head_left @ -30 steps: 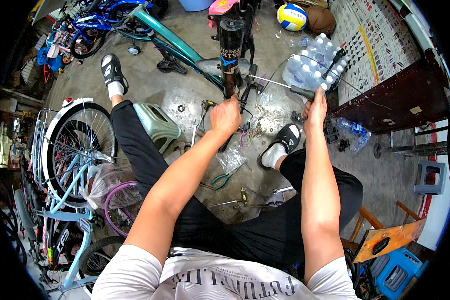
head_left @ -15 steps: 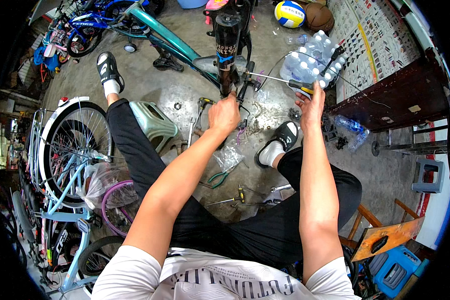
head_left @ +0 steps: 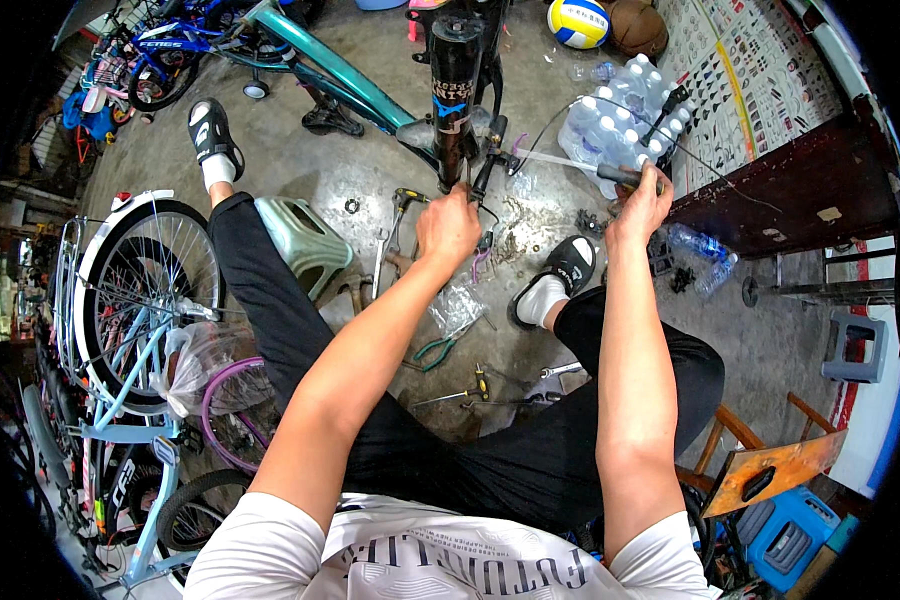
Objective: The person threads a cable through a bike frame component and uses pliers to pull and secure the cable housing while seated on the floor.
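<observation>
Before me stands an upturned bicycle, its teal frame (head_left: 335,75) sloping away to the far left and its black fork leg (head_left: 454,105) rising toward me. Around something at the lower end of that leg, my left hand (head_left: 448,228) is closed; its fingertips are hidden. To the right, my right hand (head_left: 642,212) grips a long-shafted driver (head_left: 620,174) by its dark handle. The shaft is blurred and points left toward the black handlebar parts (head_left: 488,165). Whether its tip touches them, I cannot tell.
Wrenches (head_left: 381,262), green-handled pliers (head_left: 432,354) and a yellow-black T-handle tool (head_left: 481,382) lie on the floor. A pale green stool (head_left: 305,240) stands left. Bottles (head_left: 620,120) and a dark cabinet (head_left: 800,190) are right. A white-tyred wheel (head_left: 100,290) is at left.
The driver's handle has turned in my right hand, and the fingers have closed further round it. My left hand stays in place.
</observation>
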`<state>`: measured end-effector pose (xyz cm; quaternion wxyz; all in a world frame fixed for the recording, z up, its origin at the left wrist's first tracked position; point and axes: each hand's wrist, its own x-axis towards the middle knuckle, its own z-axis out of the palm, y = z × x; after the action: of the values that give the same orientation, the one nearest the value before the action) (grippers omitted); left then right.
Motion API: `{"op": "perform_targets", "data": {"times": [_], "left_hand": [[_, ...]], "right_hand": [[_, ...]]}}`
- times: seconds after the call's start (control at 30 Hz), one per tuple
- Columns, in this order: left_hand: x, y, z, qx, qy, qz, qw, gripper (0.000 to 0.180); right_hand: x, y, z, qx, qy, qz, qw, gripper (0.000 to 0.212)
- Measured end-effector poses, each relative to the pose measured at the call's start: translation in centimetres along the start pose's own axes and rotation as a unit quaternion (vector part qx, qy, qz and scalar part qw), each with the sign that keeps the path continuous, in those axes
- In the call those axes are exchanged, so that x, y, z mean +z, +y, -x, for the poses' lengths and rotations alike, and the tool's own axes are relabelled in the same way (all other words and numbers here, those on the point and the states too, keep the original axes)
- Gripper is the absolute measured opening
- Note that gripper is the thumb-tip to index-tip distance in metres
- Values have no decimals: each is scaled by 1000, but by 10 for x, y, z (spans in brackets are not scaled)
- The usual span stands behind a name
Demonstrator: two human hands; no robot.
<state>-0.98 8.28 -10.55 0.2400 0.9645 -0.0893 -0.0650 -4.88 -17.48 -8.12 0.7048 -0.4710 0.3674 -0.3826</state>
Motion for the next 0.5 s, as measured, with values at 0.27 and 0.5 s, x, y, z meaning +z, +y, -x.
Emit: {"op": "perform_targets", "data": {"times": [0.27, 0.5], "left_hand": [[30, -42, 65, -8, -99, 103, 990, 31], [49, -95, 130, -57, -219, 111, 968, 40]], "right_hand": [[30, 30, 7, 40, -129, 19, 991, 26], [80, 59, 52, 133, -270, 138, 944, 38]]}}
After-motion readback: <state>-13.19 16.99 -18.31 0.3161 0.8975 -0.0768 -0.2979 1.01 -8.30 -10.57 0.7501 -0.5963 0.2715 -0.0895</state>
